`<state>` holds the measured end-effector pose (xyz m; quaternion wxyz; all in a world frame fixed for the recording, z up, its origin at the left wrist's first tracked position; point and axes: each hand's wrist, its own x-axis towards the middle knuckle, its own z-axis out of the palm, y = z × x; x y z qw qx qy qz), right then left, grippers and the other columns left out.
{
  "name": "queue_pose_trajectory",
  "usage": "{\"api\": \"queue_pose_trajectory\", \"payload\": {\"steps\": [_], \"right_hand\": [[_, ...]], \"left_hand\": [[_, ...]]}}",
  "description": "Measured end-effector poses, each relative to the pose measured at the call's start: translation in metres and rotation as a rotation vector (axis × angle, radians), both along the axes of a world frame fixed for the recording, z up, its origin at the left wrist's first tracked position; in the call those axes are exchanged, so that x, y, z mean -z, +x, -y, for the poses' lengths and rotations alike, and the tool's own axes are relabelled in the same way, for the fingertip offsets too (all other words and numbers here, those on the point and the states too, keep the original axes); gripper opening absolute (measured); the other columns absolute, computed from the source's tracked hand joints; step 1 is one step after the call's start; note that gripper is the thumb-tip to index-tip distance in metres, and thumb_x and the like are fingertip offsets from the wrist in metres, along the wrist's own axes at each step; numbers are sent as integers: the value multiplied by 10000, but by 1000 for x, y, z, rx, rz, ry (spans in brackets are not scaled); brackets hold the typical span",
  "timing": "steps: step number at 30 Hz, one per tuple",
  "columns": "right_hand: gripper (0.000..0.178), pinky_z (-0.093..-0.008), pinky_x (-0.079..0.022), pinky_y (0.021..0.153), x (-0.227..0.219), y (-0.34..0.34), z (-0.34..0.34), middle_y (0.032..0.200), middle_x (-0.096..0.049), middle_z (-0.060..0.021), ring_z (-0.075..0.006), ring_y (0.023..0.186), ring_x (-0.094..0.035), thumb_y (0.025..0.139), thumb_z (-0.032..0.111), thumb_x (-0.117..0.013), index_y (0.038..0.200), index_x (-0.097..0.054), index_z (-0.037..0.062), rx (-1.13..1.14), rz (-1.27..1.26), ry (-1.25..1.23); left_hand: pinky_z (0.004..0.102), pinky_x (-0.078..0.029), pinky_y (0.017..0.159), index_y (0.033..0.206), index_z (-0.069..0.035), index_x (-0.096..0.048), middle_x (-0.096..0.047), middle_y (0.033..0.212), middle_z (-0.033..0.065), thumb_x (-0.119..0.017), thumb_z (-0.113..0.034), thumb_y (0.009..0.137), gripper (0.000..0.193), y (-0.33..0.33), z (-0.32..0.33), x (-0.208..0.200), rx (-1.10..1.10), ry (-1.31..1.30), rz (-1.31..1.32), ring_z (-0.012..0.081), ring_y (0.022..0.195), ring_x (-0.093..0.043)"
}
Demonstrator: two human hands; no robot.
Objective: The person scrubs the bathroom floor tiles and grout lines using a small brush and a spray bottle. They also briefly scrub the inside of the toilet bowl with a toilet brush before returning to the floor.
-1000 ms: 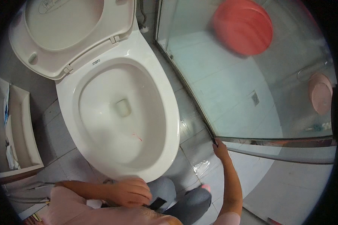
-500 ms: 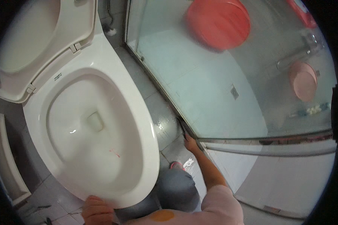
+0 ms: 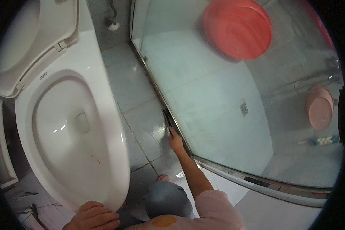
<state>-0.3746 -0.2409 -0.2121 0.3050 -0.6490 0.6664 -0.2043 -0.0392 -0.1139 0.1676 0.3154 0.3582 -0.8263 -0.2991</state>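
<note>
Fingers (image 3: 172, 133) of the right hand (image 3: 176, 142) curl around a dark tool (image 3: 167, 118) (jutting ahead of them).

Bathroom: toilet (image 3: 76, 161), glass shower screen (image 3: 197, 115)

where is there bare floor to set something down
Bare: grey tiles between the toilet and glass shower screen, beyond the right hand and dark tool. Crowded: closer in, by knee, pink shoe and right forearm; far end, by a dark hose.
</note>
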Motion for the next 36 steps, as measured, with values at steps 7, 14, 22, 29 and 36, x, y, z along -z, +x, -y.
{"api": "queue_pose_trajectory", "payload": {"steps": [7,14,22,29,36], "right_hand": [[410,-387,-438,776,-32,-70,-161,1046,-549,-204,-357,938,-538,825,100,-441,1235,-431,116,65,-86,302],[381,-411,-459,683,-45,-51,-125,999,-570,-194,-371,824,-569,835,123,-457,1215,-440,136,-26,29,145],[366,-433,-446,552,-93,-85,-200,681,-581,-185,-350,625,-572,839,143,-461,1203,-459,181,183,-299,69],[347,-426,-457,655,-94,-61,-173,942,-575,-212,-380,798,-569,848,140,-446,1195,-468,147,319,-197,285],[344,-443,-451,626,-74,-71,-171,899,-575,-229,-397,748,-566,861,136,-421,1204,-446,157,275,-214,232]], "left_hand": [[370,-459,573,783,-18,-561,-586,793,118,-604,-30,732,68,-7,-12,-7,-60,40,13,257,660,-567],[313,-433,639,728,-161,-614,-610,815,-25,-653,-126,591,147,-23,-20,18,79,34,221,158,719,-566],[311,-432,647,722,-159,-590,-595,822,-28,-636,-101,591,151,-27,-8,31,214,69,239,151,737,-561],[316,-429,618,685,-151,-580,-599,776,-22,-626,-77,593,127,-29,-14,34,163,75,207,154,699,-563],[320,-423,612,654,-146,-579,-598,766,-13,-625,-68,583,115,-34,-14,35,155,32,200,159,676,-558]]}}
